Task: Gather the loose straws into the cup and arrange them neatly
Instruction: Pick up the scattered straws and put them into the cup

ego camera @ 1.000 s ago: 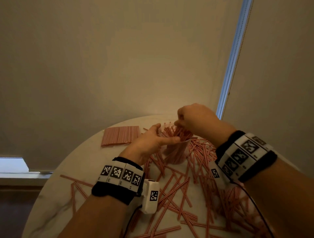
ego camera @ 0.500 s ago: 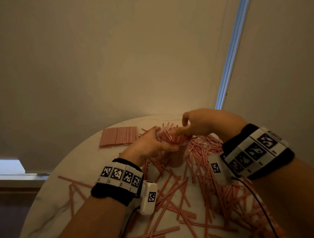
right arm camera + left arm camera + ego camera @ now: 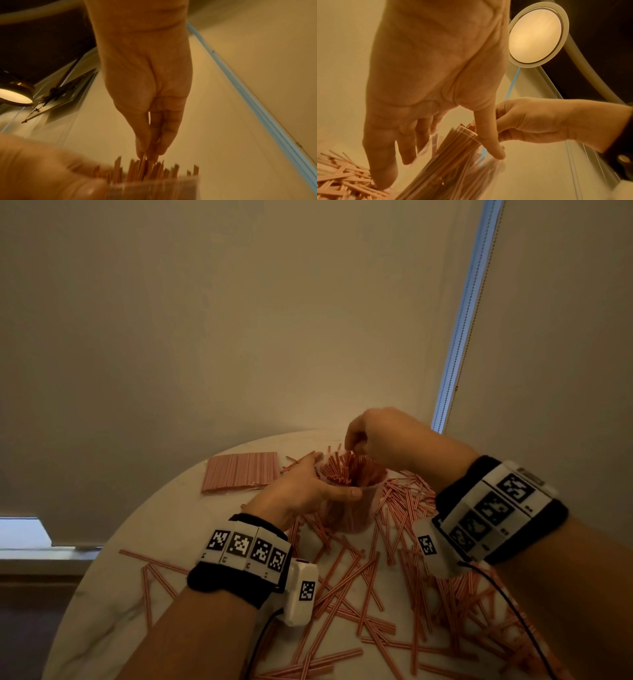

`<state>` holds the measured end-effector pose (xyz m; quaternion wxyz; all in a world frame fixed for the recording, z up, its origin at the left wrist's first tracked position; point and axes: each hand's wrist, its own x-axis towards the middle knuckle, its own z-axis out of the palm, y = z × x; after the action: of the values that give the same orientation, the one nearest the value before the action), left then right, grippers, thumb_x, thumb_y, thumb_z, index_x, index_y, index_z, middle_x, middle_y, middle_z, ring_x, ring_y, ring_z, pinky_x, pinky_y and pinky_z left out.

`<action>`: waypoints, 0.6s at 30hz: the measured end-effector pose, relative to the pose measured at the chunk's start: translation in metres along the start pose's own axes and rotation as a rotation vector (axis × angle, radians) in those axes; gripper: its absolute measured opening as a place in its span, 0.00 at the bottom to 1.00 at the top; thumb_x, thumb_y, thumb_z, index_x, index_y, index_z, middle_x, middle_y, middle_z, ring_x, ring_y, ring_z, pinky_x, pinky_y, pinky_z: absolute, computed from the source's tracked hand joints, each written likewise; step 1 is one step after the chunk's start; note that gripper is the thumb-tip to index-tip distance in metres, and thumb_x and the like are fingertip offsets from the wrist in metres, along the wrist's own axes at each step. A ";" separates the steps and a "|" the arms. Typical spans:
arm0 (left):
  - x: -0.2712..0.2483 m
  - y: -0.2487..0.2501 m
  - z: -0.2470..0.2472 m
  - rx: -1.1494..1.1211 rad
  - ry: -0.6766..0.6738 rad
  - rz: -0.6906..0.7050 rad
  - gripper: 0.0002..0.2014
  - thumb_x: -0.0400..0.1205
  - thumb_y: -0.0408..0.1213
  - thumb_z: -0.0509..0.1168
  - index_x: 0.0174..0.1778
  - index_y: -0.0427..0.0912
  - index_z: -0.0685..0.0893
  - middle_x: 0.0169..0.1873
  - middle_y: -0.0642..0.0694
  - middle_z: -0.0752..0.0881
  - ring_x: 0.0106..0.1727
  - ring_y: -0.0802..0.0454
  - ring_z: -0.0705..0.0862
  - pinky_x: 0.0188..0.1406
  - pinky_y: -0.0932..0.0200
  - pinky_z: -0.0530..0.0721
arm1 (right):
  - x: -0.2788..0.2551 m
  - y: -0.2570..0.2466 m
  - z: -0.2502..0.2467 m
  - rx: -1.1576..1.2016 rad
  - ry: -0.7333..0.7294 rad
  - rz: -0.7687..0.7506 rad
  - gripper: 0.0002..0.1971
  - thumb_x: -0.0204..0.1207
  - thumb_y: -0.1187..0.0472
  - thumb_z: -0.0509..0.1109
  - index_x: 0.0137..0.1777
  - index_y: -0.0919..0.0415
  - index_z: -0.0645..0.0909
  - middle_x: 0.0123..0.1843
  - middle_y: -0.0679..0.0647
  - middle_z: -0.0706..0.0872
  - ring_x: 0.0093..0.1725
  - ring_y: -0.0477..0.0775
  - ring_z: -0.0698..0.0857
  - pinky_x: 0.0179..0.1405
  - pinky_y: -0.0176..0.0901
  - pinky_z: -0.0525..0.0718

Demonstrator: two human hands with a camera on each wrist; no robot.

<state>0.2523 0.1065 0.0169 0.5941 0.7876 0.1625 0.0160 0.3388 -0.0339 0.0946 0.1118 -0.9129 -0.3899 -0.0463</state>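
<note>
Clear plastic cup point(image 3: 349, 508) stands toward the far side of the round marble table point(image 3: 113, 604), packed with red-striped straws point(image 3: 346, 469) standing on end, tips above the rim. My left hand point(image 3: 301, 491) wraps the cup near the rim — thumb on the near side, fingers on the far side. My right hand point(image 3: 383, 440) is over the mouth, fingertips point(image 3: 150, 148) pinching a few straw tips. Loose straws point(image 3: 346, 580) lie scattered round the cup and on the near and right side of the table. A flat sealed pack of straws point(image 3: 239, 472) lies left of the cup. No readable text — only square black-and-white markers on my wristbands point(image 3: 246, 553). Left wrist view alone shows a round ceiling light point(image 3: 537, 36); right wrist view is motion-blurred
</note>
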 end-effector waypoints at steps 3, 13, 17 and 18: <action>-0.002 0.003 -0.001 0.050 0.017 0.010 0.62 0.57 0.51 0.89 0.85 0.48 0.62 0.73 0.45 0.80 0.68 0.45 0.80 0.72 0.36 0.77 | -0.006 -0.003 0.003 -0.040 -0.054 -0.015 0.11 0.83 0.60 0.68 0.62 0.49 0.87 0.60 0.49 0.88 0.57 0.53 0.85 0.54 0.45 0.84; -0.051 0.002 -0.044 0.508 0.124 0.036 0.26 0.74 0.67 0.73 0.57 0.51 0.90 0.53 0.49 0.91 0.55 0.49 0.88 0.62 0.43 0.87 | -0.079 -0.027 0.007 0.044 -0.079 -0.091 0.08 0.82 0.49 0.70 0.49 0.53 0.84 0.42 0.46 0.85 0.41 0.46 0.83 0.32 0.35 0.73; -0.071 -0.018 -0.071 0.892 0.066 -0.089 0.14 0.84 0.41 0.71 0.65 0.43 0.89 0.54 0.45 0.89 0.55 0.47 0.85 0.55 0.51 0.84 | -0.117 -0.065 0.041 -0.064 -0.439 -0.182 0.18 0.80 0.42 0.69 0.63 0.51 0.81 0.56 0.49 0.85 0.52 0.50 0.84 0.47 0.40 0.82; -0.077 -0.024 -0.078 0.993 0.066 -0.135 0.17 0.85 0.36 0.68 0.70 0.44 0.86 0.62 0.45 0.88 0.63 0.46 0.84 0.62 0.52 0.81 | -0.125 -0.078 0.049 -0.068 -0.475 -0.207 0.22 0.79 0.39 0.69 0.66 0.51 0.80 0.58 0.49 0.85 0.54 0.52 0.83 0.51 0.45 0.83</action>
<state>0.1568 0.1642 0.0301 0.1416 0.9621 0.2198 -0.0771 0.1961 -0.0575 0.0383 -0.0187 -0.8567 -0.4946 0.1451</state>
